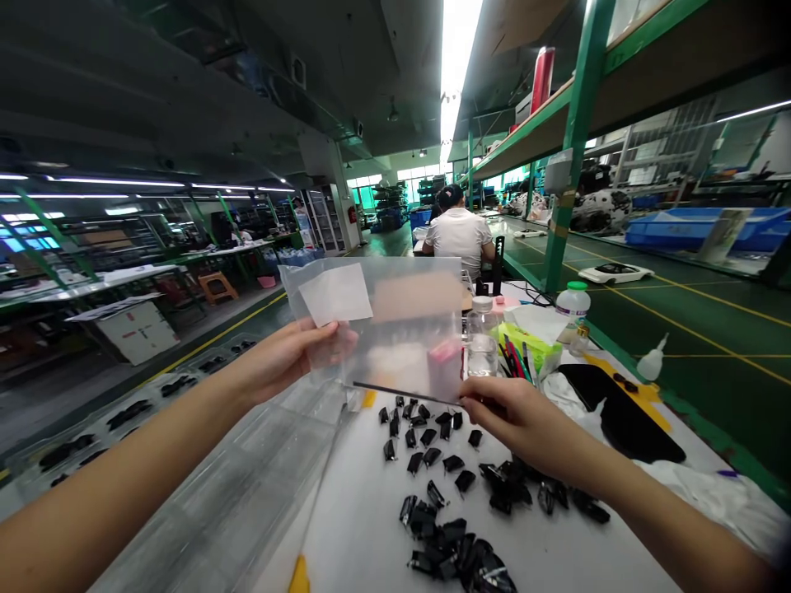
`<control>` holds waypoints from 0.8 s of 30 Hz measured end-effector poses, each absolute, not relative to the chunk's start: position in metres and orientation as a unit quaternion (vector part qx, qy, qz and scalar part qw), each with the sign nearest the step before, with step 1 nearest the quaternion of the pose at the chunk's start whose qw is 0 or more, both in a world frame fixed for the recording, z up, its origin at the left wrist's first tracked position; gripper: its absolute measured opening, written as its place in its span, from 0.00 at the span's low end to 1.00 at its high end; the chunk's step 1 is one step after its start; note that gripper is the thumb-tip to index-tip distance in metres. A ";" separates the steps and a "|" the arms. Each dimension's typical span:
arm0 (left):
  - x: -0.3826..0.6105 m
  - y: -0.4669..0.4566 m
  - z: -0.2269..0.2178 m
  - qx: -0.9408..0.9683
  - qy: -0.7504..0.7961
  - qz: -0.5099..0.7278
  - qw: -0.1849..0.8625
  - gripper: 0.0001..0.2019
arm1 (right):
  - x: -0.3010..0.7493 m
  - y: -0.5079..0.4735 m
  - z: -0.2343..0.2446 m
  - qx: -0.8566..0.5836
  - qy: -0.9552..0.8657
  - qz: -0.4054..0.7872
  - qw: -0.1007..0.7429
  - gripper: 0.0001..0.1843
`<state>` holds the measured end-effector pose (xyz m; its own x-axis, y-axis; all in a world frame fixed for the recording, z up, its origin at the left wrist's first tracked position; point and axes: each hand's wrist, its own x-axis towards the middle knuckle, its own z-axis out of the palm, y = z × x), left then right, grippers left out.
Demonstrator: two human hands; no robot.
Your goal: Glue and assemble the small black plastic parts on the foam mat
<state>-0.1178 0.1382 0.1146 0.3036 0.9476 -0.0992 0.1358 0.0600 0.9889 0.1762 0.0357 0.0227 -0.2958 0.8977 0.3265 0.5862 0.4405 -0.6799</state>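
A frosted, translucent plastic bag (401, 346) is held up in front of me, spread between both hands. My left hand (309, 354) is closed on its left side, thumb in front, just below a white slip of paper (335, 295). At the lower right corner, my right hand (510, 412) pinches the bag near the end of a dark strip (401, 392) along its bottom edge. Small black plastic parts (432, 457) lie scattered on the white table (358, 511) below, with a denser heap (454, 548) nearer me. Whatever the bag covers shows only blurred.
Clear plastic trays (247, 486) stand at the left, some holding black parts. To the right are a green-capped bottle (573, 305), a clear jar (482, 354), pens (516, 362), and a black mat (618, 412). A person in white (461, 235) sits ahead; a green shelf post (572, 165) rises at right.
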 end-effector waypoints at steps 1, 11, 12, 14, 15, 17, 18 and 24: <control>-0.117 0.137 0.115 0.582 0.466 0.362 0.559 0.09 | 0.177 0.036 0.023 -0.482 -0.772 0.222 0.350 0.13; -0.111 0.126 0.120 0.566 0.486 0.379 0.548 0.07 | 0.186 0.029 0.025 -0.484 -0.779 0.218 0.333 0.15; -0.111 0.126 0.120 0.564 0.487 0.380 0.548 0.07 | 0.186 0.029 0.025 -0.484 -0.781 0.217 0.330 0.15; -0.113 0.126 0.121 0.562 0.488 0.381 0.549 0.07 | 0.187 0.029 0.024 -0.486 -0.783 0.214 0.323 0.15; -0.114 0.126 0.121 0.561 0.487 0.381 0.551 0.07 | 0.187 0.028 0.023 -0.487 -0.784 0.213 0.320 0.15; -0.114 0.125 0.121 0.559 0.486 0.380 0.554 0.07 | 0.186 0.029 0.022 -0.488 -0.785 0.215 0.316 0.16; -0.114 0.123 0.121 0.557 0.486 0.380 0.555 0.07 | 0.185 0.029 0.021 -0.488 -0.785 0.217 0.314 0.16; -0.107 0.115 0.122 0.538 0.485 0.385 0.572 0.05 | 0.179 0.031 0.017 -0.472 -0.787 0.221 0.330 0.13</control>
